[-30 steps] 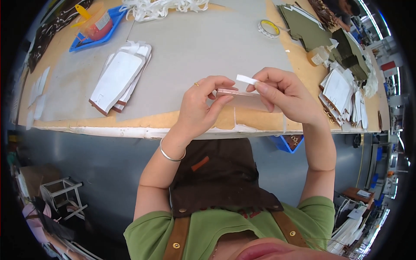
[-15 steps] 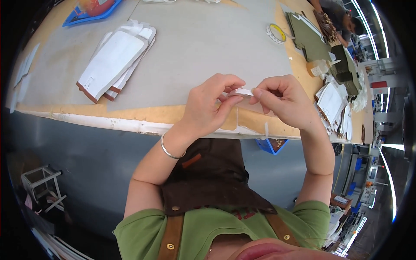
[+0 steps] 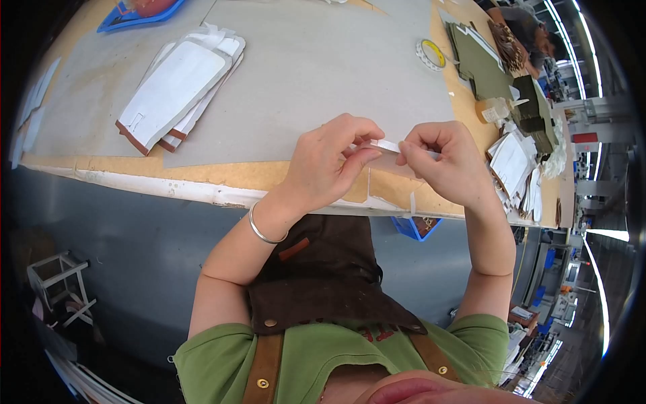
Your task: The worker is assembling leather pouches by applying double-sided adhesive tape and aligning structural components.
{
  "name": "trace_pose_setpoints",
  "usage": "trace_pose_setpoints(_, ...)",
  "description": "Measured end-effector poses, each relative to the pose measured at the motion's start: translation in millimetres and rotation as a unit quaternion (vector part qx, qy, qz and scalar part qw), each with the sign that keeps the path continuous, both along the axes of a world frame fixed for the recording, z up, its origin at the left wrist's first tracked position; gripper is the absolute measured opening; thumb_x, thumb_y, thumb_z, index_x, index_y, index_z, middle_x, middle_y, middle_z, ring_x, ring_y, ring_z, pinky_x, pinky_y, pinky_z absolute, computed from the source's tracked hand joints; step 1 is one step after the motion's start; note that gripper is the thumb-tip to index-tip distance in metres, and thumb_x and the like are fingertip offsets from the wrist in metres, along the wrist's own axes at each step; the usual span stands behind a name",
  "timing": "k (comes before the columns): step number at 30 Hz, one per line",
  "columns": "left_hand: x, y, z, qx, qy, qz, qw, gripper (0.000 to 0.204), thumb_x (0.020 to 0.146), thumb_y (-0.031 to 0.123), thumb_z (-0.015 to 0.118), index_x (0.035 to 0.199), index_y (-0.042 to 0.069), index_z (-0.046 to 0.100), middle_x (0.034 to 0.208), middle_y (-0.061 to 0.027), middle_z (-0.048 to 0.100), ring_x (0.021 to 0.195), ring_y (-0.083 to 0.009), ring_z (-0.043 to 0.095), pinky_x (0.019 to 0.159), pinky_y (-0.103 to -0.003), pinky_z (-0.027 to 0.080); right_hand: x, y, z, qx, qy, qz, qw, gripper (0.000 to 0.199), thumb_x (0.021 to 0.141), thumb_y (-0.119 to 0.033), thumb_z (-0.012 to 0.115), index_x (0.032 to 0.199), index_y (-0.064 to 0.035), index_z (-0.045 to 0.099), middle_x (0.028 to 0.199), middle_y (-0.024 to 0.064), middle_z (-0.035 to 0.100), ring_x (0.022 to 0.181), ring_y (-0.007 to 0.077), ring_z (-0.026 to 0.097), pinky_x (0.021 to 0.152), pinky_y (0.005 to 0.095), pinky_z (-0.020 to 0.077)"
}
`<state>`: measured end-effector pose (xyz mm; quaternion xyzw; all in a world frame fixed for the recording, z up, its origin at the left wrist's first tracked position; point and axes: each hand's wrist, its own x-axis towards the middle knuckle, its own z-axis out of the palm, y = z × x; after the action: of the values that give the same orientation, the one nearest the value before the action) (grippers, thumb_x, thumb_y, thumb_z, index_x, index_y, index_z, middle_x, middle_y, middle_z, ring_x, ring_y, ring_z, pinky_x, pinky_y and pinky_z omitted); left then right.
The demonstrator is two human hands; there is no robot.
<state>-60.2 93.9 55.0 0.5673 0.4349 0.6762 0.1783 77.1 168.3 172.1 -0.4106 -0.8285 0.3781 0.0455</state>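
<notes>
Over the near edge of the table point(image 3: 269, 176), both hands pinch a narrow white strip point(image 3: 385, 145) between them. My left hand point(image 3: 331, 160) holds its left end between thumb and fingertips. My right hand point(image 3: 444, 161) grips further along, thumb against curled fingers, and a pale end shows beyond that thumb. The strip's left end is partly hidden by the left fingers, and I cannot make out what it is made of. Left of my hands lies a stack of white panels with brown lower edges point(image 3: 178, 84).
A roll of white tape point(image 3: 431, 55) lies beyond my hands. At right are olive-green panels point(image 3: 479, 64), a bottle of amber liquid point(image 3: 491, 110) and more white pieces point(image 3: 511, 161). A blue tray point(image 3: 141, 22) stands far left, a blue bin point(image 3: 417, 227) below the edge. A co-worker point(image 3: 521, 30) sits far right.
My right hand has slid slightly right along the strip, so more white shows between the hands and an end sticks out past the right thumb. My left hand stays nearly in place.
</notes>
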Motion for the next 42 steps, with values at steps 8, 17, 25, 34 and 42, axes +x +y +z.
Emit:
trace_pose_setpoints(8,0.6,1.0,-1.7,0.010,0.003,0.000,1.000,0.020,0.075,-0.003,0.062,0.092,0.005,0.054,0.079,-0.0051,0.058,0.066,-0.0175,0.060,0.053,-0.026,0.052,0.4,-1.0,-1.9,0.020,-0.008,-0.006,1.000,0.016,0.072,-0.013,0.057,0.066,0.0019,0.061,0.052,0.0066,0.053,0.047,0.0094,0.044,0.046,0.0243,0.0369)
trace_pose_setpoints(17,0.3,0.6,-1.0,0.006,0.007,-0.006,1.000,0.020,0.074,-0.003,0.062,0.091,0.006,0.055,0.078,-0.0048,0.058,0.065,-0.0174,0.059,0.051,-0.026,0.051,1.7,0.1,-7.2,0.041,0.019,0.006,0.999,0.016,0.071,-0.013,0.057,0.065,0.0017,0.060,0.051,0.0088,0.050,0.045,0.0126,0.041,0.044,0.0265,0.0351)
trace_pose_setpoints(25,-0.5,0.5,-0.6,-0.005,-0.002,-0.013,1.000,0.022,0.073,-0.005,0.064,0.091,0.007,0.057,0.077,-0.0050,0.058,0.065,-0.0166,0.059,0.052,-0.025,0.050,0.3,3.2,-9.0,0.064,0.012,0.027,0.998,0.017,0.069,-0.013,0.057,0.062,0.0019,0.058,0.046,0.0100,0.042,0.040,0.0166,0.035,0.042,0.0287,0.0325)
trace_pose_setpoints(34,-3.3,0.9,1.8,-0.009,0.011,-0.025,1.000,0.023,0.073,-0.004,0.064,0.092,0.007,0.058,0.078,-0.0047,0.060,0.066,-0.0161,0.060,0.052,-0.024,0.050,1.7,7.1,-7.1,0.032,0.004,0.029,0.999,0.018,0.069,-0.013,0.060,0.062,0.0031,0.057,0.047,0.0094,0.039,0.043,0.0153,0.034,0.043,0.0282,0.0319)
trace_pose_setpoints(42,-5.9,0.6,2.9,-0.001,0.033,-0.019,0.999,0.023,0.072,-0.004,0.064,0.091,0.007,0.058,0.077,-0.0039,0.060,0.063,-0.0168,0.058,0.050,-0.025,0.048,-1.8,6.4,-4.6,0.014,-0.005,0.021,1.000,0.019,0.068,-0.013,0.058,0.061,0.0041,0.054,0.047,0.0087,0.035,0.044,0.0145,0.032,0.043,0.0282,0.0314)
